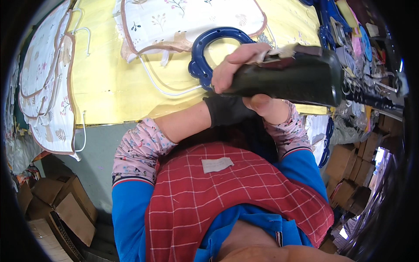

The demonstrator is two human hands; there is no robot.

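Observation:
In front of my chest, over the table's near edge, I hold a dark, glossy, box-like thing (292, 81) with rounded edges. Its exact kind is unclear; something brown and whitish shows along its top. My left hand (231, 70), with a black band at the wrist, has its fingers curled around the left end. Below, my right hand (264, 107) grips its underside with the thumb, the other fingers hidden. Just behind my left hand lies a blue plastic ring-shaped frame (198, 48). A white cloth piece (192, 22) with plant prints and brown edging lies beyond it, a white cord (157, 87) trailing nearby.
The table has a yellow cover (100, 96). Stacked printed cloth pieces (48, 83) hang over its left edge. Cardboard boxes (65, 205) stand on the floor at the left; more boxes (353, 161) are at the right. Cluttered tools and supplies (353, 48) line the far right.

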